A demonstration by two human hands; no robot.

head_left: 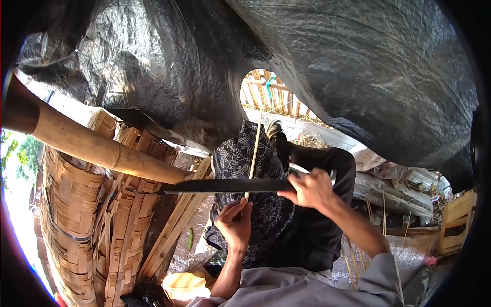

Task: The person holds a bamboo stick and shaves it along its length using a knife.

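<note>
My right hand [313, 189] is closed around the handle end of a machete [230, 185]. Its long dark blade lies level across my lap, with the tip toward the left. Below the blade, my left hand [233, 223] pinches the near end of a thin pale bamboo strip [256, 146]. The strip runs away from me, crosses the blade close to my left fingers and reaches past my knees. Whether the edge touches or cuts into the strip, I cannot tell. Under both lies a dark cloth with a white pattern [232, 158], spread over my lap.
Tall woven bamboo baskets [74, 204] stand at my left, beside leaning split bamboo slats [174, 227]. A thick bamboo pole [97, 148] slants in from the left. Black plastic sheeting [368, 66] hangs low overhead. At the right is a wooden crate [456, 220].
</note>
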